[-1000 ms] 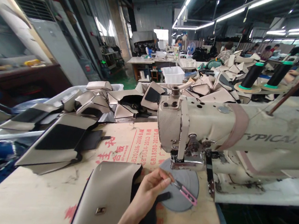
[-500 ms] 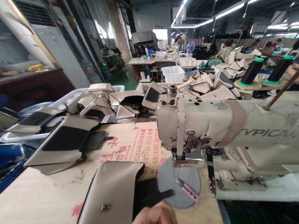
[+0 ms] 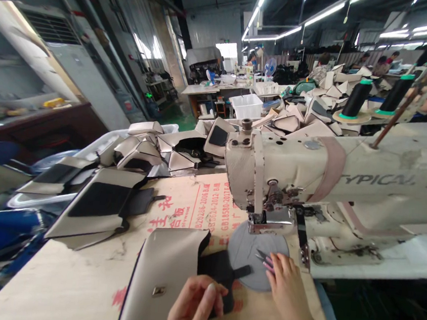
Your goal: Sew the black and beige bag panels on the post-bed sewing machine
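A beige bag piece with a small metal clasp and a black flap lies on the wooden table in front of me. My left hand curls over the black flap at the piece's right edge. My right hand rests on the pink thread snips, which lie on the grey round plate under the sewing machine's needle. The fingers cover most of the snips. The cream sewing machine stands right behind both hands.
Several beige and black bag pieces are piled at the left and back of the table. Two black thread spools stand behind the machine. Other workers sit at tables far behind. The table's right edge drops off near my right arm.
My left hand came back from the snips to the black flap. My right hand entered from the lower right and now covers the snips on the grey plate.
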Tool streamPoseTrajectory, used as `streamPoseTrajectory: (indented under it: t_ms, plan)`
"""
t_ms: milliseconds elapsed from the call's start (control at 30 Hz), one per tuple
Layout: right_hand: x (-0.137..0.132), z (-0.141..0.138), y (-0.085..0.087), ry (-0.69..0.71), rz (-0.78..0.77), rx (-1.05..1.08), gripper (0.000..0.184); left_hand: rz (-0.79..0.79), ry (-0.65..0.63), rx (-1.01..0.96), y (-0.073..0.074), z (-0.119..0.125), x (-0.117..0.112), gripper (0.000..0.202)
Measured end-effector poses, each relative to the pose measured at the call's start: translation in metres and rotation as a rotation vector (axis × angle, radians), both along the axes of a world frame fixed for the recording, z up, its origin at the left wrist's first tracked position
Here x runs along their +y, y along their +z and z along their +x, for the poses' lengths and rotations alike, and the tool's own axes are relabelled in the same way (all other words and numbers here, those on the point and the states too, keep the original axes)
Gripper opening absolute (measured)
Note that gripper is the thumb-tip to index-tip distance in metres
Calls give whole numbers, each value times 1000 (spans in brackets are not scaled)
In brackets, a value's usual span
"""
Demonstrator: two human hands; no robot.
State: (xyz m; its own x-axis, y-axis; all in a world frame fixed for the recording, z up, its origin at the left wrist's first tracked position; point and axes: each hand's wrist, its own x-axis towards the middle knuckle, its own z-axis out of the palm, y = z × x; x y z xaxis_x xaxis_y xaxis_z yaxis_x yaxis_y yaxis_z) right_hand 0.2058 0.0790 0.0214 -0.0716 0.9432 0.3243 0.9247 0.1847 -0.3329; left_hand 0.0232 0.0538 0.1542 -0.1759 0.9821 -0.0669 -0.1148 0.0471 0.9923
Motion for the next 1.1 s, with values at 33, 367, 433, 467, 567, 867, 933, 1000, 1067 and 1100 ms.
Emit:
streamPoseTrajectory:
  t_ms: [33, 367, 433, 467, 567, 867, 933, 1000, 1067, 1100]
  plan:
    - [5, -1, -10, -20, -34, 4, 28, -13, 4, 6, 0, 1, 1, 20]
    - [-6, -13, 41, -102, -216, 564, 25, -19, 66, -205, -9, -7, 14, 15]
    - [7, -20, 61, -91, -186, 574, 26, -17, 79, -267, -9, -6, 14, 15]
    - [15, -22, 69, -91, -155, 555, 25, -18, 84, -281, -9, -5, 13, 15]
    - [38, -24, 80, -112, -75, 475, 22, -26, 80, -272, -7, -3, 10, 16]
    - [45, -24, 91, 149, -250, 552, 16, 18, -22, -129, 0, -8, 12, 13]
    - [42, -16, 96, 228, -320, 600, 17, 85, -48, -118, 7, -11, 20, 9]
    - [38, -6, 102, 296, -384, 662, 19, 153, -46, -117, 14, -13, 31, 6]
    - [32, -2, 107, 447, -502, 713, 19, 200, -6, -100, 20, -16, 42, 6]
    - [28, -2, 109, 529, -560, 723, 17, 208, 15, -69, 23, -18, 47, 6]
